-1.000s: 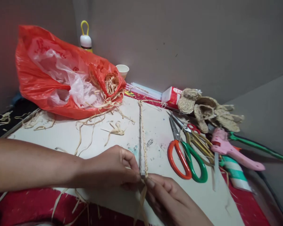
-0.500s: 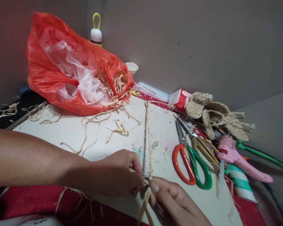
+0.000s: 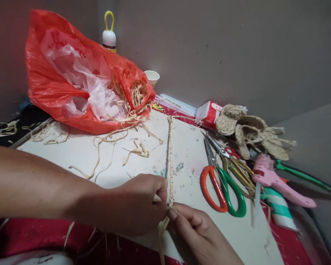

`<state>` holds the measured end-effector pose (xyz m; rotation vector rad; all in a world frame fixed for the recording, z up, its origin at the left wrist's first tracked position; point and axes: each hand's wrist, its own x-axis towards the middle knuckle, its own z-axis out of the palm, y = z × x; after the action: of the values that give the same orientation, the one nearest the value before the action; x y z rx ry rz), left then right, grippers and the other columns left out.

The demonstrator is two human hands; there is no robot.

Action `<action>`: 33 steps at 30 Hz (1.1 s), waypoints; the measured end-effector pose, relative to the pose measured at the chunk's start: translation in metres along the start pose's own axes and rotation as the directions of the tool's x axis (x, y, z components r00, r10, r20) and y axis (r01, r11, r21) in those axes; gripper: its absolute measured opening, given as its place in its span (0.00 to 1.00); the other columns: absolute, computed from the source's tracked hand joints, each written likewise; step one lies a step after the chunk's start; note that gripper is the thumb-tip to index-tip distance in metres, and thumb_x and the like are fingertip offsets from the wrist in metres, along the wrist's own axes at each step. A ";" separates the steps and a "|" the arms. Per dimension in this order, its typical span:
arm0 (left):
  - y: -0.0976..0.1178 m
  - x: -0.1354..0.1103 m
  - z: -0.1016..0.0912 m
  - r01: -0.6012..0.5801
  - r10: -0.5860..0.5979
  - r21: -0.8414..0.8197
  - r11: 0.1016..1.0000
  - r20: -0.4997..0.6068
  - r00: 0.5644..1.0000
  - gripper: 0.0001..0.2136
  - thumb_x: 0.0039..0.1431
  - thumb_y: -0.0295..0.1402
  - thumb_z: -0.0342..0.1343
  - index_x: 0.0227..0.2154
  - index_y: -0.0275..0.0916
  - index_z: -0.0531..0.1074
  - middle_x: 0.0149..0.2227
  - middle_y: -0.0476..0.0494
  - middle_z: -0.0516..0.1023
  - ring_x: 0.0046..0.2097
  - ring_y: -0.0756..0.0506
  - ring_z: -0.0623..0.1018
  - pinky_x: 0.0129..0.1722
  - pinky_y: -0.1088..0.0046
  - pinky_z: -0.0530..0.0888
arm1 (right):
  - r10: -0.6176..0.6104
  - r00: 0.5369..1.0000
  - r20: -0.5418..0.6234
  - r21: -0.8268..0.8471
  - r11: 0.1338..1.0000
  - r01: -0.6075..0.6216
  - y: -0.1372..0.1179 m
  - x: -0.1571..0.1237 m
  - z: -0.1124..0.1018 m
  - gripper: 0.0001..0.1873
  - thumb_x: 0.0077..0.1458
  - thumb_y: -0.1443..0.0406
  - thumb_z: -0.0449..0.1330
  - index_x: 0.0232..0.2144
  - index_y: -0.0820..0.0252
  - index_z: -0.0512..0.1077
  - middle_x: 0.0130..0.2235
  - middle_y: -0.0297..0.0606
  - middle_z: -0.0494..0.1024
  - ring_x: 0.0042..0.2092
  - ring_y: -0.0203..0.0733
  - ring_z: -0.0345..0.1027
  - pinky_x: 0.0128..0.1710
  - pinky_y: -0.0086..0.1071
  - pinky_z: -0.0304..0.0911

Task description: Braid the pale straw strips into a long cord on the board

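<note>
A thin straw braid (image 3: pixel 170 158) runs taut from the far edge of the white board toward me. At its near end my right hand (image 3: pixel 194 230) pinches it between thumb and finger. My left hand (image 3: pixel 143 204) is closed beside it, fingers curled round a pale straw strand (image 3: pixel 156 199); its fingertips are mostly hidden. Loose straw strands (image 3: pixel 162 235) hang below the two hands. Scissors with an orange and a green handle (image 3: pixel 214 189) lie to the right of the braid.
A red plastic bag (image 3: pixel 44 84) of straw lies back left, with a paper cup (image 3: pixel 152 77) and a bottle (image 3: pixel 109 38) behind. On the right are woven straw pieces (image 3: pixel 227 125), a pink glue gun (image 3: pixel 281 184) and a green-and-white roll (image 3: pixel 280 209). Straw scraps (image 3: pixel 139 149) lie on the white board (image 3: pixel 198 239).
My left hand has turned, its knuckles now facing up, and its fingers have drawn in closer to the braid. My right hand keeps its pinch. The view has shifted slightly.
</note>
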<state>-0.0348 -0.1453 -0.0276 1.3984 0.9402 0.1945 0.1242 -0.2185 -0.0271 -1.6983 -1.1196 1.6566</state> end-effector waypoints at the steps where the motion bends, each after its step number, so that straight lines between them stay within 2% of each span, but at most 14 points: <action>1: 0.003 0.000 -0.001 -0.025 0.026 0.053 0.998 -0.006 1.000 0.02 0.47 0.32 0.49 0.23 0.40 0.61 0.18 0.57 0.59 0.21 0.55 0.57 0.17 0.80 0.53 | 0.001 1.000 0.000 -0.016 1.000 -0.001 -0.001 0.000 0.000 0.24 0.55 0.47 0.54 0.21 0.60 0.62 0.24 0.30 0.52 0.27 0.35 0.43 0.26 0.28 0.48; 4: 0.009 0.001 -0.004 -0.074 0.075 0.195 0.978 -0.002 0.997 0.04 0.46 0.31 0.48 0.21 0.39 0.61 0.18 0.55 0.61 0.23 0.54 0.58 0.20 0.80 0.55 | 0.001 1.000 -0.007 -0.022 1.000 -0.002 -0.004 0.002 0.001 0.25 0.53 0.46 0.55 0.20 0.60 0.62 0.24 0.30 0.53 0.27 0.35 0.44 0.25 0.27 0.48; 8: 0.010 -0.001 -0.007 -0.152 0.149 0.349 0.925 0.036 0.988 0.05 0.47 0.31 0.48 0.21 0.39 0.67 0.21 0.53 0.68 0.25 0.53 0.64 0.24 0.78 0.59 | -0.007 0.999 0.033 0.090 0.996 0.004 -0.001 0.005 0.004 0.26 0.52 0.44 0.56 0.20 0.60 0.63 0.23 0.31 0.58 0.27 0.36 0.49 0.25 0.27 0.50; 12: 0.015 -0.008 -0.009 -0.064 0.069 0.433 0.899 0.006 0.998 0.08 0.46 0.30 0.47 0.23 0.39 0.71 0.22 0.51 0.71 0.25 0.51 0.66 0.23 0.77 0.59 | -0.026 0.999 0.040 0.190 0.982 0.018 0.002 0.008 0.006 0.26 0.51 0.44 0.57 0.21 0.61 0.65 0.22 0.32 0.61 0.27 0.36 0.53 0.26 0.27 0.52; 15: 0.027 -0.012 -0.012 -0.015 0.010 0.416 0.909 0.014 1.000 0.07 0.45 0.31 0.48 0.22 0.39 0.71 0.22 0.51 0.71 0.24 0.51 0.66 0.22 0.77 0.58 | -0.041 0.996 0.081 0.223 0.975 0.022 0.000 0.009 0.008 0.25 0.49 0.45 0.59 0.22 0.61 0.66 0.22 0.32 0.62 0.26 0.35 0.54 0.25 0.27 0.51; 18: 0.041 -0.014 -0.014 0.030 -0.048 0.398 0.917 0.034 0.998 0.06 0.43 0.31 0.48 0.21 0.39 0.70 0.21 0.50 0.69 0.24 0.51 0.65 0.20 0.77 0.57 | -0.052 0.996 0.074 0.225 0.974 0.034 -0.003 0.011 0.012 0.24 0.49 0.46 0.59 0.22 0.61 0.66 0.23 0.32 0.63 0.25 0.33 0.51 0.24 0.27 0.47; 20: 0.048 -0.014 -0.015 0.089 -0.103 0.401 0.912 0.012 0.995 0.05 0.41 0.30 0.49 0.22 0.39 0.70 0.21 0.50 0.68 0.23 0.51 0.64 0.20 0.76 0.57 | -0.036 0.999 0.040 0.194 0.981 0.028 -0.002 0.012 0.016 0.23 0.51 0.48 0.58 0.21 0.61 0.64 0.20 0.29 0.59 0.23 0.31 0.45 0.22 0.27 0.43; 22: 0.053 -0.015 -0.015 0.120 -0.121 0.412 0.903 -0.023 0.992 0.08 0.39 0.29 0.51 0.27 0.41 0.69 0.22 0.51 0.68 0.23 0.51 0.64 0.20 0.76 0.57 | -0.035 0.999 0.003 0.168 0.985 0.034 0.000 0.013 0.018 0.21 0.52 0.50 0.58 0.19 0.60 0.63 0.19 0.26 0.55 0.22 0.30 0.41 0.22 0.27 0.40; 25: 0.058 -0.017 -0.011 0.080 -0.056 0.415 0.906 -0.071 0.996 0.12 0.39 0.28 0.52 0.32 0.42 0.67 0.23 0.52 0.68 0.23 0.50 0.65 0.21 0.76 0.57 | -0.056 0.997 0.046 0.220 0.974 0.044 0.003 0.013 0.018 0.20 0.54 0.52 0.57 0.20 0.60 0.62 0.18 0.25 0.53 0.21 0.29 0.40 0.20 0.27 0.38; 30: 0.064 -0.024 -0.004 -0.053 0.072 0.223 0.973 -0.080 0.994 0.03 0.48 0.34 0.51 0.27 0.41 0.65 0.17 0.53 0.65 0.20 0.51 0.61 0.22 0.74 0.54 | -0.060 0.975 0.212 0.433 0.901 -0.039 0.006 0.010 0.013 0.22 0.56 0.52 0.56 0.19 0.58 0.57 0.15 0.21 0.51 0.17 0.27 0.36 0.17 0.26 0.33; 31: 0.065 -0.025 -0.003 -0.058 0.074 0.198 0.979 -0.077 0.994 0.04 0.49 0.35 0.51 0.25 0.41 0.65 0.17 0.52 0.65 0.20 0.51 0.60 0.22 0.74 0.53 | -0.067 0.971 0.228 0.447 0.893 -0.043 0.006 0.010 0.012 0.23 0.57 0.52 0.55 0.19 0.58 0.56 0.14 0.22 0.52 0.17 0.27 0.37 0.16 0.26 0.34; 33: 0.065 -0.025 -0.001 0.012 0.006 0.194 0.981 -0.097 0.995 0.09 0.52 0.40 0.50 0.22 0.41 0.65 0.16 0.51 0.65 0.19 0.51 0.60 0.22 0.73 0.53 | -0.074 0.969 0.235 0.454 0.890 -0.042 0.005 0.009 0.012 0.23 0.57 0.53 0.55 0.17 0.59 0.56 0.14 0.23 0.52 0.17 0.27 0.38 0.16 0.25 0.35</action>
<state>-0.0250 -0.1457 0.0414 1.5781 1.0641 0.1731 0.1132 -0.2155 -0.0376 -1.2038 -0.7569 1.9725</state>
